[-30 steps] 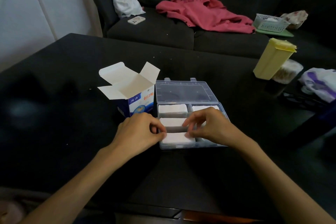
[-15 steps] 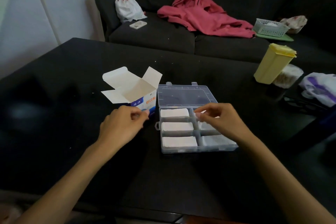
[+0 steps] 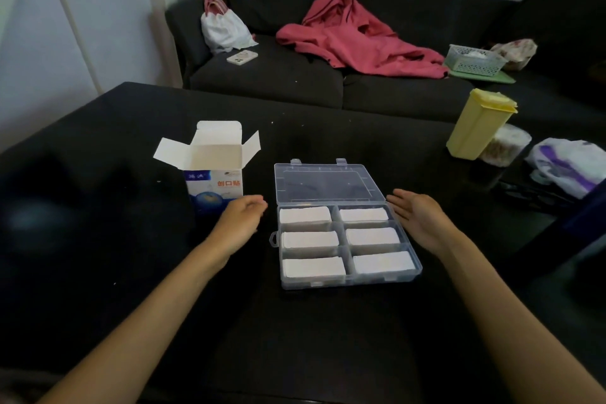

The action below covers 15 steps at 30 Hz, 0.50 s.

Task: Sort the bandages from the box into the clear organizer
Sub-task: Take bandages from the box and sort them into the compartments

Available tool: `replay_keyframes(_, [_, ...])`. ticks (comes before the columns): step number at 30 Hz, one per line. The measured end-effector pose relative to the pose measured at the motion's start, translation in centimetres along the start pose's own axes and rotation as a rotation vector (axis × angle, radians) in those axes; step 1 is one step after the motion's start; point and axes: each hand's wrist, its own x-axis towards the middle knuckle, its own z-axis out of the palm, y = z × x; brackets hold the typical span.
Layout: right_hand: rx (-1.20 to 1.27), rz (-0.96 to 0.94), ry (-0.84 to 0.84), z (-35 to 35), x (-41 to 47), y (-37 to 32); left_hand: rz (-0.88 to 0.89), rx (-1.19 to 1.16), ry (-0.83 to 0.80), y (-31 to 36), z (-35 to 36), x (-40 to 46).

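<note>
Near the desk's middle sits the organizer [image 3: 347, 233], six cells filled with bandages [image 3: 305, 214], lid flat behind; left hand [image 3: 241, 221] loosely curled, right hand [image 3: 418, 215] spread, both empty; check the box [image 3: 213, 170], then fold the lid forward evenly.

Dim room light, dark blur at left, bowed wide-angle edges

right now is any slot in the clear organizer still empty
No, all six slots of the clear organizer hold a white stack of bandages.
</note>
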Motion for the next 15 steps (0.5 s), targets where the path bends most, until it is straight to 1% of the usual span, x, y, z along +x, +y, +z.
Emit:
replay_keyframes(3, [0.045,0.048,-0.059,0.0,0.8,0.2,-0.108,-0.21,-0.011,0.8,1.0,1.1])
replay_keyframes(6, [0.059,0.06,-0.09,-0.2,1.5,0.5,-0.15,-0.392,-0.028,1.3,1.4,1.9])
replay_keyframes(9, [0.162,0.072,-0.114,-0.5,2.0,0.7,-0.22,-0.533,-0.046,1.4,1.5,2.4])
replay_keyframes(11, [0.188,0.076,-0.158,-0.7,2.1,0.9,-0.236,-0.554,-0.063,1.4,1.5,2.8])
replay_keyframes(13, [0.129,0.056,-0.21,-0.6,2.2,1.2,-0.227,-0.513,-0.069,1.3,1.6,3.2])
replay_keyframes(15, [0.103,0.033,-0.196,-0.5,2.4,1.3,-0.208,-0.445,-0.078,1.4,1.8,3.3])
